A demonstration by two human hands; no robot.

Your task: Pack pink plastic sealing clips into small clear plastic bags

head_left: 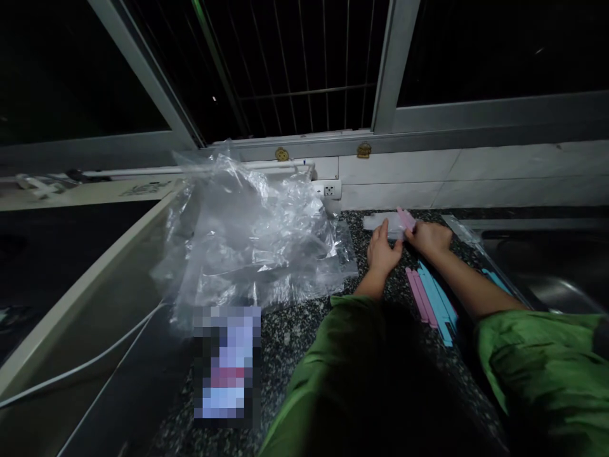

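Sleeve [379,222]: thin, pale, on counter [295,333]. Left hand [384,254]: open, fingers against it. Right hand [432,240]: pinching pink strip [406,218]. Risks: tilted strip snagging film; light left-hand pressure letting sleeve skid.

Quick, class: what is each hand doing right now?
Left hand: open, fingers resting on the whitish translucent packet.
Right hand: closed, apparently pinching the near end of a pink strip.

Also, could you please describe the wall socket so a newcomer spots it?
Start at the window. On the tiles below, at the right edge of the crumpled clear plastic, is the wall socket: white with dark holes, unlike the yellowish pieces above.
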